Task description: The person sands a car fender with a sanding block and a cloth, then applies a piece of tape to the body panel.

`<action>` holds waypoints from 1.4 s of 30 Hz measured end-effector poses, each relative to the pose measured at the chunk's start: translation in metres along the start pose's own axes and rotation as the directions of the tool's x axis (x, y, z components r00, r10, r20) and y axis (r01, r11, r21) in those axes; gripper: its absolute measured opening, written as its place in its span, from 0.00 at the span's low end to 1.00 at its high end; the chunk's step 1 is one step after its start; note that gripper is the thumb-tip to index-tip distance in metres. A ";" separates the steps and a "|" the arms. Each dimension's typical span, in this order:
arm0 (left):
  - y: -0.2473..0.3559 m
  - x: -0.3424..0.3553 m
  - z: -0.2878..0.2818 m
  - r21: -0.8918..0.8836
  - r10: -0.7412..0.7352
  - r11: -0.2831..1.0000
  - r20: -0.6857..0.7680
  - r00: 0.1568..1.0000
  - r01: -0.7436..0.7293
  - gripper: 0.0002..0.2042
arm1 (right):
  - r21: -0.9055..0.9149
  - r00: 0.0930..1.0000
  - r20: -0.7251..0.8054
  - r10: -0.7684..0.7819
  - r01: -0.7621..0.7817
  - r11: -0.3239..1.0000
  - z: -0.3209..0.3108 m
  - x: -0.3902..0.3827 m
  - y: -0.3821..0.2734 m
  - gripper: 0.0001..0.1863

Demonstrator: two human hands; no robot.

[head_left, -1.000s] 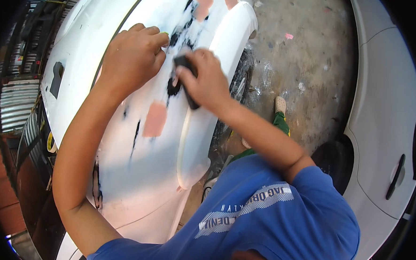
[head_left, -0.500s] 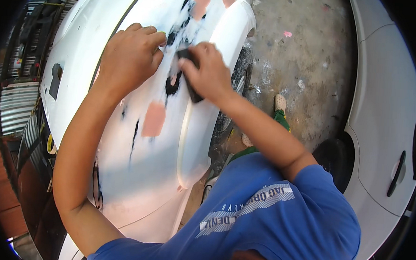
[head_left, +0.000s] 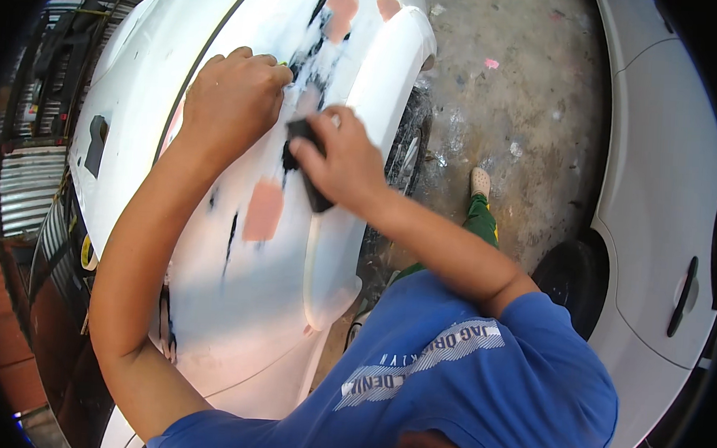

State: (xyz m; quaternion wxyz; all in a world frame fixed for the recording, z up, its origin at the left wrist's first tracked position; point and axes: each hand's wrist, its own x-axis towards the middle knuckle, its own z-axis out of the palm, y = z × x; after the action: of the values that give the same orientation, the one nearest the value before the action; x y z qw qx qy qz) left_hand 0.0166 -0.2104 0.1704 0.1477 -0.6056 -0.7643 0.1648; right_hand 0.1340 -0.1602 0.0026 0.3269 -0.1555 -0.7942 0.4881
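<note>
Auto body w/shop: car panel [head_left: 245, 299] w/ pink patches [head_left: 263, 209], stained flr [head_left: 533, 144].

The left hand [head_left: 239, 96] is lying over the car panel [head_left: 266, 288], left of the right hand [head_left: 346, 158]. The block [head_left: 316, 188] is sitting under the right hand, on the panel. A patch [head_left: 263, 209] is lying nearer the person than the block. The floor [head_left: 535, 111] is stretching rightward, a shoe [head_left: 480, 182] resting on it; beyond, a second car [head_left: 661, 175] is standing. Corrugated sheets [head_left: 32, 182] are standing far left.
</note>
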 end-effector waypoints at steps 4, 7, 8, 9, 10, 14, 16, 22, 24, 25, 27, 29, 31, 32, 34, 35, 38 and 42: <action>0.002 0.001 -0.001 0.037 0.004 0.999 0.015 1.000 -0.004 0.05 | 0.002 0.994 -0.107 0.009 -0.009 1.000 -0.004 0.032 0.020 0.19; 0.002 0.004 -0.001 0.032 0.004 0.999 -0.013 1.000 -0.004 0.05 | 0.003 0.991 -0.084 0.102 -0.102 0.995 -0.009 0.044 0.022 0.18; 0.002 0.003 0.000 0.025 -0.004 1.000 -0.011 1.000 0.004 0.05 | 0.008 0.995 -0.071 0.070 -0.070 0.998 -0.004 0.030 0.017 0.19; 0.001 0.001 0.000 0.022 -0.009 1.000 -0.014 1.000 0.009 0.05 | 0.006 1.000 -0.019 0.009 -0.009 1.000 -0.001 0.011 0.004 0.20; 0.001 0.000 -0.001 0.022 -0.023 0.999 -0.001 1.000 0.023 0.05 | 0.019 1.000 0.023 -0.021 0.020 1.000 -0.002 -0.003 -0.006 0.20; 0.002 0.001 -0.003 0.039 0.018 0.999 -0.025 1.000 -0.017 0.05 | 0.009 0.996 -0.056 0.076 -0.076 0.997 -0.015 0.045 0.027 0.19; 0.003 -0.001 -0.002 0.029 -0.013 0.999 -0.018 1.000 0.014 0.05 | -0.004 0.979 0.004 0.205 -0.205 0.979 -0.021 0.051 0.020 0.19; 0.003 -0.007 -0.002 -0.006 -0.058 0.998 -0.037 0.998 0.058 0.06 | -0.043 0.998 0.004 -0.055 0.055 0.998 -0.009 0.018 0.008 0.20; 0.004 -0.007 -0.006 -0.009 -0.072 0.997 -0.056 0.996 0.072 0.06 | -0.049 0.993 -0.065 0.101 -0.104 0.993 -0.020 0.056 0.031 0.20; 0.003 -0.008 -0.005 -0.031 -0.072 0.997 -0.088 0.994 0.069 0.06 | -0.049 0.989 -0.081 0.126 -0.130 0.990 -0.028 0.070 0.036 0.21; 0.002 -0.011 -0.006 -0.063 -0.087 0.995 -0.096 0.992 0.081 0.08 | -0.006 0.990 -0.108 0.090 -0.091 0.996 -0.046 0.085 0.049 0.23; 0.005 -0.016 -0.011 -0.087 -0.145 0.987 -0.101 0.984 0.137 0.09 | 0.085 0.997 -0.073 0.003 0.003 0.996 -0.067 0.090 0.060 0.25; 0.010 -0.015 -0.009 -0.146 -0.181 0.976 -0.131 0.975 0.161 0.12 | 0.156 0.998 0.017 0.062 -0.064 0.986 -0.093 0.093 0.073 0.25; 0.013 -0.011 -0.008 -0.159 -0.206 0.970 -0.140 0.968 0.184 0.15 | 0.210 0.987 0.056 0.148 -0.157 0.965 -0.107 0.098 0.091 0.25; 0.030 -0.009 -0.015 -0.282 -0.356 0.905 -0.089 0.930 0.319 0.17 | 0.285 0.968 0.125 0.217 -0.244 0.927 -0.135 0.108 0.138 0.26; 0.043 -0.010 -0.020 -0.353 -0.442 0.847 -0.049 0.896 0.398 0.19 | 0.314 0.968 0.150 0.202 -0.240 0.919 -0.151 0.115 0.164 0.26; 0.100 -0.016 -0.015 -0.622 -0.705 0.498 0.115 0.700 0.604 0.20 | 0.201 0.949 0.172 0.263 -0.296 0.934 -0.217 0.131 0.234 0.26; 0.182 0.002 0.034 -0.740 -0.933 0.140 0.123 0.338 0.658 0.33 | -0.075 0.964 0.190 0.188 -0.176 0.981 -0.311 0.154 0.329 0.27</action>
State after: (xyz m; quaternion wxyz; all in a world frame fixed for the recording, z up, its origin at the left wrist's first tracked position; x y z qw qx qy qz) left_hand 0.1607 -0.1725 0.0611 0.1196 -0.1124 -0.9209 -0.3535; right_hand 0.2052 0.2930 -0.1327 0.1960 -0.1882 -0.8186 0.5060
